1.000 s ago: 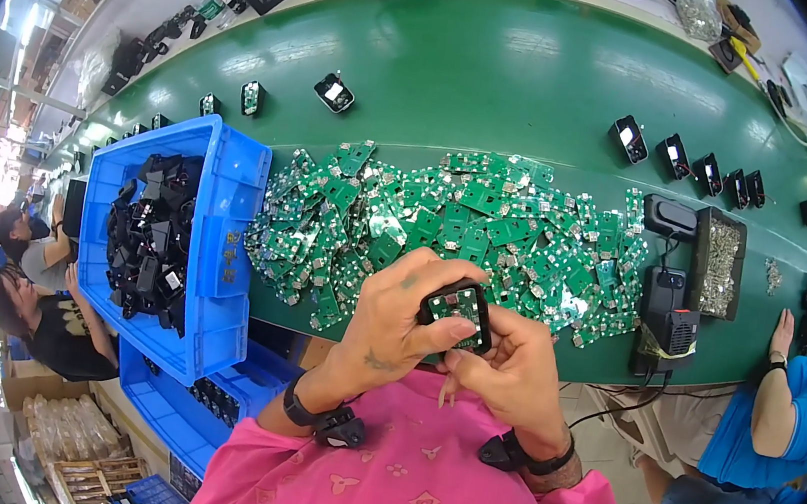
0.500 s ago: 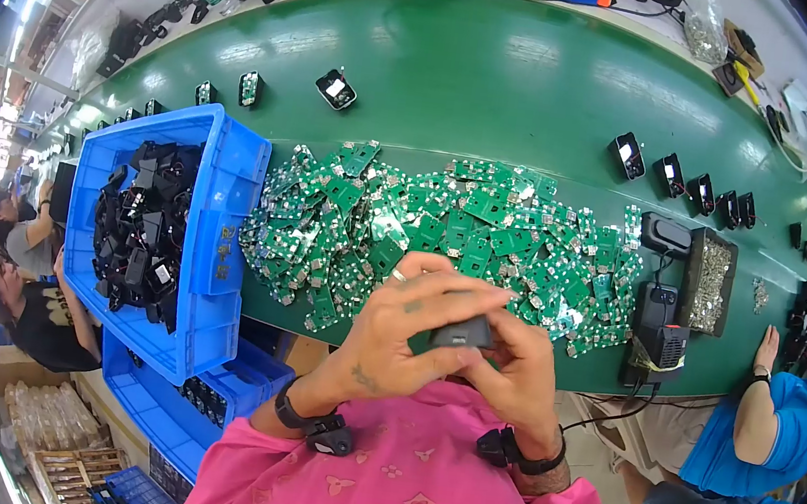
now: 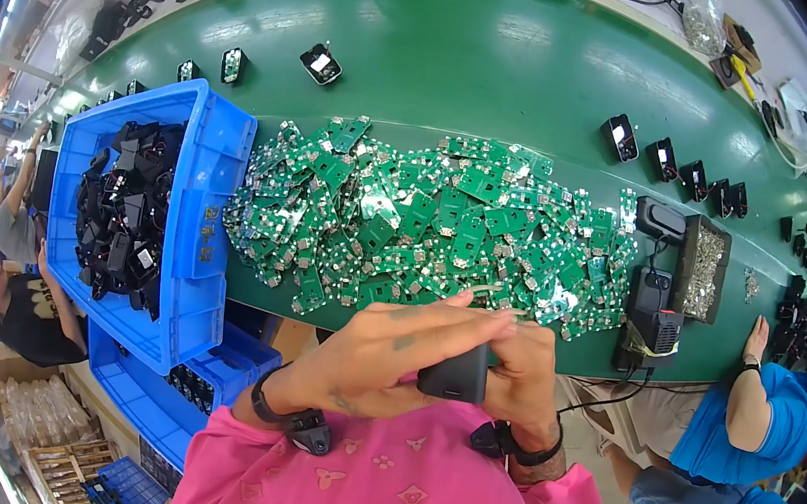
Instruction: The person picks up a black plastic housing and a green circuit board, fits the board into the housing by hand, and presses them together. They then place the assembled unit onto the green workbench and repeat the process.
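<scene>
Head view: a small black casing (image 3: 454, 372) was held in both hands just off the near edge of the green worktop (image 3: 468, 58).

The casing was clamped between the left hand (image 3: 381, 350), whose fingers were laid across its top, and the right hand (image 3: 525, 373), closed on its right side. A heap of green circuit boards (image 3: 428, 220) was spread along the near edge, with a blue bin (image 3: 195, 226) of black parts at the near left corner.
</scene>
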Demonstrator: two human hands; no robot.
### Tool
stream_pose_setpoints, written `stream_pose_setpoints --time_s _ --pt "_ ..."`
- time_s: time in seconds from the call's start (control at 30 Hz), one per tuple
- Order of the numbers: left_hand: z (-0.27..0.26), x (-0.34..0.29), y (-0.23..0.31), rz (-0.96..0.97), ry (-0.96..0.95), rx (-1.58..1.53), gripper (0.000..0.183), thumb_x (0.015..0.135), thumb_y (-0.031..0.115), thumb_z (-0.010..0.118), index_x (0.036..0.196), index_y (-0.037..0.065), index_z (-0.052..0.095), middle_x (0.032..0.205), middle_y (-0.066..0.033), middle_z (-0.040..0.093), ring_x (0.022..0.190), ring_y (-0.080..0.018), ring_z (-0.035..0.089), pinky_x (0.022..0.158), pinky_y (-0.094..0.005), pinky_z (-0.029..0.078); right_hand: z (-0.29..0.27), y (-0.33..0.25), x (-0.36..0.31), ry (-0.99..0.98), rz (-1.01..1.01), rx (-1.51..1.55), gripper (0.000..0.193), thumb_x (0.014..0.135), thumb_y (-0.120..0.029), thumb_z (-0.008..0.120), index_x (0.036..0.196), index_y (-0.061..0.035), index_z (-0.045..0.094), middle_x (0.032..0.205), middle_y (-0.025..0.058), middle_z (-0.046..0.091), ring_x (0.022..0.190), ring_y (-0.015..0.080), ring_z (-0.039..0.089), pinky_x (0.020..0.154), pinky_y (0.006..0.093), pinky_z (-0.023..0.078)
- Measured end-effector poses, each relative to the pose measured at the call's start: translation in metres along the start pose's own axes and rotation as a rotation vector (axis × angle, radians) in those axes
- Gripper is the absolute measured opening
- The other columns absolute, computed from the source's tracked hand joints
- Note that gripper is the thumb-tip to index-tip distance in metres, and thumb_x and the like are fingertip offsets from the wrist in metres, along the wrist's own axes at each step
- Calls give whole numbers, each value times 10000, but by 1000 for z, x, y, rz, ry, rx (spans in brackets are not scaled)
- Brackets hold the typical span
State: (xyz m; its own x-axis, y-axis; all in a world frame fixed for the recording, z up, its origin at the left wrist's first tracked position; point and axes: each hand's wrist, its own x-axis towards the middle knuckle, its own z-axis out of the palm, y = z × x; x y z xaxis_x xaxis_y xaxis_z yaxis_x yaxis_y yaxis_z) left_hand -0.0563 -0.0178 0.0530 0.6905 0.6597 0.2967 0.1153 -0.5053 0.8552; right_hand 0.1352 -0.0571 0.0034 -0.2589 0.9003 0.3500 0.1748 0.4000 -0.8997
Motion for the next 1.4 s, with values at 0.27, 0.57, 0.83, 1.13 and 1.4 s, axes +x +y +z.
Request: stream_pose_setpoints --time_s 0.27,0.57,0.83,1.13,1.4 --pt "-1 -2 -30 -568 232 -576 430 988 256 509 1311 -25 547 1138 -172 671 994 -192 663 862 -298 530 15 -25 18 54 360 96 302 722 -122 838 915 30 663 754 74 705 641 145 693 578 249 515" --pt "-1 4 -33 -358 164 112 751 806 320 717 1385 -31 393 1305 -227 439 1151 -388 518 1012 -416 416 24 -4 20 122 260 -371 260 769 -124 790 888 32 620 720 124 673 610 222 683 566 307 534" --pt "-80 77 -105 -300 208 607 774 627 308 854 1267 7 542 1168 -209 605 1119 -370 575 943 -437 467 32 17 26 129 350 -120 335 827 -69 736 1115 66 630 817 127 712 700 162 696 640 276 555" --pt "-153 124 -233 -638 37 1134 977 593 401 886 1408 91 445 1410 -162 497 1369 -395 391 1084 -684 254 33 18 -4 125 337 -134 301 843 -108 746 1075 58 650 804 146 704 666 188 696 608 286 549" --pt "-194 78 -240 -905 246 1133 1086 646 447 871 1499 131 279 1518 -200 328 1419 -419 302 1088 -640 315 15 28 -10 194 395 -188 263 844 -83 721 1058 55 655 787 124 706 662 161 685 608 274 538"
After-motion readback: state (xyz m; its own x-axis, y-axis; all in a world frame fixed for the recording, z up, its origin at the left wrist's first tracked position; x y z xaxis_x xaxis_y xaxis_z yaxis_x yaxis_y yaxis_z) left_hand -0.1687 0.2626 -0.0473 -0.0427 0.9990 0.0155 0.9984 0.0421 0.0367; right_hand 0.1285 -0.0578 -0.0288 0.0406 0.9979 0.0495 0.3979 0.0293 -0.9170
